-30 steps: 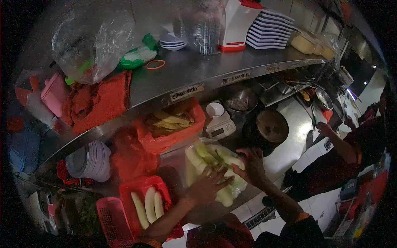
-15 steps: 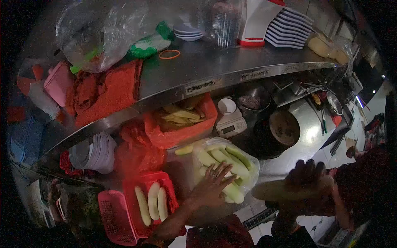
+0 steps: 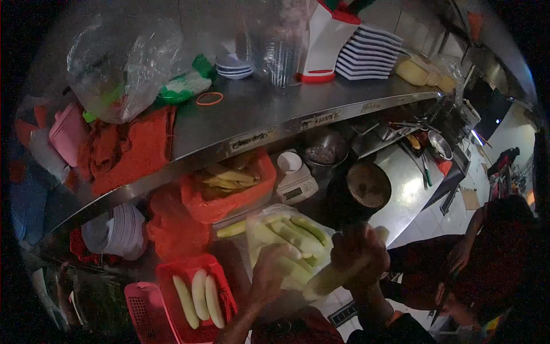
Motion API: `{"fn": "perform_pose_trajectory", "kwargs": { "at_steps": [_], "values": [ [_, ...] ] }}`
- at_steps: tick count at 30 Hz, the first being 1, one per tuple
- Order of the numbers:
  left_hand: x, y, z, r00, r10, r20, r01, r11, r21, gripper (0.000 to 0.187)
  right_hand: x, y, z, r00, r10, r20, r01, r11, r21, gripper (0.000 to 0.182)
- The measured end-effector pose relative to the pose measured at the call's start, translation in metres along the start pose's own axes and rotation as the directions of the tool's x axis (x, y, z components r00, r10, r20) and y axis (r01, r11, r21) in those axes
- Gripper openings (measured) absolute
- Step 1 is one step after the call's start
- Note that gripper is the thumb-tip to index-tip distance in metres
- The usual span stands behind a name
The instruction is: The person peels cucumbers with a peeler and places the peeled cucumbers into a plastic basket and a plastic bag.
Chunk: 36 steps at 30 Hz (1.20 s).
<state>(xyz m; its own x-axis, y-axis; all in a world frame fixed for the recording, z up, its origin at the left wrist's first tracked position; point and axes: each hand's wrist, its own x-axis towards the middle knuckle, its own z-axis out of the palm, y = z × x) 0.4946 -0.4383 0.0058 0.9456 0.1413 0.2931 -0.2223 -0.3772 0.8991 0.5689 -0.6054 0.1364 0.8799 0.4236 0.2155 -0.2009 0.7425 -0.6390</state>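
Note:
My right hand (image 3: pixel 361 255) is wrapped round a long pale green vegetable (image 3: pixel 329 282), tilted, its lower end pointing left. Beside that end, my left hand (image 3: pixel 270 276) is over the near left edge of a clear plastic bag (image 3: pixel 256 235); its fingers are blurred, and whether they grip anything is unclear. Several pale green peeled vegetables (image 3: pixel 298 236) lie in the bag. To the left, three more pale vegetables (image 3: pixel 199 293) lie in a red basket (image 3: pixel 165 272). A yellowish one (image 3: pixel 231 229) rests on the counter beside the bag.
Behind the bag are a red-lined tub of peels (image 3: pixel 229 200), a white scale (image 3: pixel 297 188) and a dark pot (image 3: pixel 366 189). Above them runs a metal shelf (image 3: pixel 229 114) with stacked white trays (image 3: pixel 366 54) and an orange cloth (image 3: pixel 143 149). Another person (image 3: pixel 487 252) is at the right.
My right hand has come left with the long vegetable, now nearer the bag. My left hand has drawn back from atop the vegetables toward the bag's near left side. The view has shifted.

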Motion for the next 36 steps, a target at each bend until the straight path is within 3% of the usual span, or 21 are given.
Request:
{"fn": "perform_pose_trajectory", "kwargs": {
  "at_steps": [1,2,3,4,5,6,7,8,10,15,17,20,27,29,30,32,34,35,36],
  "values": [
    [-0.002,0.015,-0.001,0.999,-0.051,-0.008,0.046,0.949,-0.311,0.059,0.005,0.006,0.004,0.998,0.029,-0.05,-0.032,0.998,-0.061,0.032],
    [-0.005,0.029,-0.003,0.995,-0.104,0.002,0.085,0.804,-0.588,0.056,0.006,0.017,0.001,0.996,0.049,-0.068,-0.035,0.981,0.19,0.035],
    [-0.003,0.044,-0.005,0.991,-0.098,0.091,0.134,0.76,-0.637,0.048,0.004,0.028,-0.003,0.996,0.055,-0.065,-0.041,0.98,0.195,0.035],
    [-0.007,0.057,-0.008,0.991,-0.111,0.08,0.137,0.763,-0.632,0.048,0.0,0.04,-0.007,0.993,0.034,-0.112,-0.044,0.995,-0.089,0.037],
    [-0.013,0.068,-0.011,0.926,-0.308,0.219,0.378,0.787,-0.488,0.052,-0.007,0.05,-0.015,0.994,0.017,-0.109,-0.059,0.917,-0.394,0.04],
    [-0.016,0.083,-0.017,0.804,-0.503,0.317,0.589,0.747,-0.307,0.057,-0.015,0.059,-0.024,0.994,0.0,-0.105,-0.07,0.748,-0.66,0.045],
    [-0.008,0.109,-0.028,0.786,-0.566,0.25,0.617,0.739,-0.269,0.044,-0.016,0.054,-0.011,0.99,0.094,-0.104,-0.139,0.729,-0.671,0.044],
    [-0.011,0.103,-0.026,0.788,-0.565,0.242,0.614,0.743,-0.265,0.044,-0.016,0.047,0.001,0.978,0.18,-0.104,-0.201,0.699,-0.686,0.044],
    [-0.027,0.086,-0.014,0.946,-0.307,-0.103,0.299,0.95,-0.084,0.04,-0.023,0.054,-0.01,0.964,0.243,-0.111,-0.258,0.737,-0.625,0.038],
    [-0.036,0.086,-0.014,0.962,-0.224,-0.154,0.226,0.974,-0.001,0.044,-0.026,0.054,0.0,0.908,0.369,-0.198,-0.419,0.812,-0.407,0.029],
    [-0.04,0.086,-0.014,0.964,-0.219,-0.153,0.222,0.975,0.0,0.044,-0.026,0.046,0.011,0.919,0.381,-0.106,-0.362,0.703,-0.612,0.032],
    [-0.043,0.082,-0.015,0.962,-0.194,-0.191,0.203,0.979,0.028,0.044,-0.026,0.045,0.009,0.871,0.471,-0.142,-0.432,0.593,-0.68,0.035],
    [-0.045,0.082,-0.019,0.978,-0.147,-0.15,0.159,0.985,0.069,0.043,-0.026,0.052,-0.004,0.849,0.52,-0.098,-0.452,0.616,-0.645,0.041],
    [-0.044,0.082,-0.021,0.977,-0.128,-0.171,0.144,0.986,0.08,0.043,-0.025,0.051,0.003,0.839,0.518,-0.163,-0.476,0.556,-0.681,0.045],
    [-0.044,0.086,-0.024,0.979,-0.126,-0.159,0.152,0.975,0.161,0.041,-0.025,0.055,0.004,0.831,0.535,-0.149,-0.481,0.558,-0.676,0.045],
    [-0.059,0.08,-0.034,0.973,-0.153,-0.173,0.195,0.946,0.258,0.04,-0.027,0.068,0.004,0.873,0.487,-0.007,-0.4,0.708,-0.582,0.042],
    [-0.087,0.06,-0.048,0.888,-0.204,-0.412,0.297,0.938,0.177,0.036,-0.018,0.093,0.003,0.914,0.387,0.12,-0.297,0.843,-0.449,0.043],
    [-0.099,0.072,-0.068,0.78,-0.376,-0.499,0.474,0.877,0.079,0.031,0.006,0.09,0.001,0.904,0.371,0.213,-0.089,0.65,-0.754,0.041],
    [-0.123,0.054,-0.081,0.724,-0.333,-0.604,0.483,0.87,0.099,0.031,0.026,0.095,0.003,0.871,0.379,0.312,0.167,0.37,-0.914,0.039]
  ]
}}
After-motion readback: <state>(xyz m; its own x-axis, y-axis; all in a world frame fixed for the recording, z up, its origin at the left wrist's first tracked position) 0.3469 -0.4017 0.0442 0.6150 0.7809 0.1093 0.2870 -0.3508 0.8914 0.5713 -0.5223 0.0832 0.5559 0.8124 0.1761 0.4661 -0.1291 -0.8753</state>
